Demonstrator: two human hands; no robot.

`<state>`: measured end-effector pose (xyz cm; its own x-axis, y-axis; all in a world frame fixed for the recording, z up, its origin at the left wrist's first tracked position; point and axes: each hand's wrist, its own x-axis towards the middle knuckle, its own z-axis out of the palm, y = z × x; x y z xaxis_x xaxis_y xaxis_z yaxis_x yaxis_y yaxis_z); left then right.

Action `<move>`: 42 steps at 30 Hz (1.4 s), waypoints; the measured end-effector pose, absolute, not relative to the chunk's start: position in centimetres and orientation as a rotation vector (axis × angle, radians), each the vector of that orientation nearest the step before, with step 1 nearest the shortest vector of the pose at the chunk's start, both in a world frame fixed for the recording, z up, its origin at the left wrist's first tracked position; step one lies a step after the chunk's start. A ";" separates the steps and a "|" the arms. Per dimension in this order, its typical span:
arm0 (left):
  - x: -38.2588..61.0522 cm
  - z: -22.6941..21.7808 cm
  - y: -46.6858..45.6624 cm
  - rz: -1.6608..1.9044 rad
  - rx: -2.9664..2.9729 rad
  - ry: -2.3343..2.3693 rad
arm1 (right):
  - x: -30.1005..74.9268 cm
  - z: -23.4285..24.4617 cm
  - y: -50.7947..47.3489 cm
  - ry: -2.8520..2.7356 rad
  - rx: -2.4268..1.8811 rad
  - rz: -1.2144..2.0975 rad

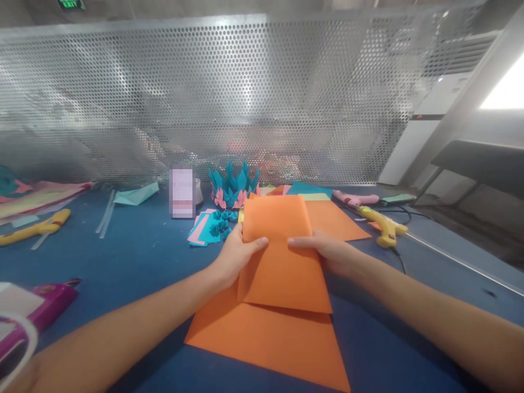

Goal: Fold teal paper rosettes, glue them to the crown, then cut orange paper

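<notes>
An orange sheet of paper [282, 256] is held up off the blue table [135, 256], bent across its middle. My left hand [235, 256] pinches its left edge with the thumb on top. My right hand [327, 251] grips its right edge the same way. Under it lies a larger orange sheet [270, 341] flat on the table, and another orange sheet [335, 218] lies behind.
A teal and pink folded paper crown [233, 188] and small paper pieces [210, 226] sit behind the sheets. Yellow glue guns lie at right [385, 226] and left [35, 228]. A magenta tool [41, 308] is near left. A perforated metal screen [245, 98] closes the back.
</notes>
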<state>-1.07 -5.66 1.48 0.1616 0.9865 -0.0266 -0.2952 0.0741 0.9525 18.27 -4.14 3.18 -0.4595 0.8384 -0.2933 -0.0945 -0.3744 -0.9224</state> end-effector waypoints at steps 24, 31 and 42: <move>-1.2 1.0 -8.2 1.172 0.999 0.938 | 18.2 3.4 -6.7 -1.144 -1.139 1.765; -1.9 1.4 -8.1 1.242 0.982 0.919 | 18.6 3.0 -6.9 -1.200 -1.020 1.833; -1.7 1.5 -7.8 1.160 0.986 0.882 | 18.2 2.6 -6.6 -1.159 -1.125 1.688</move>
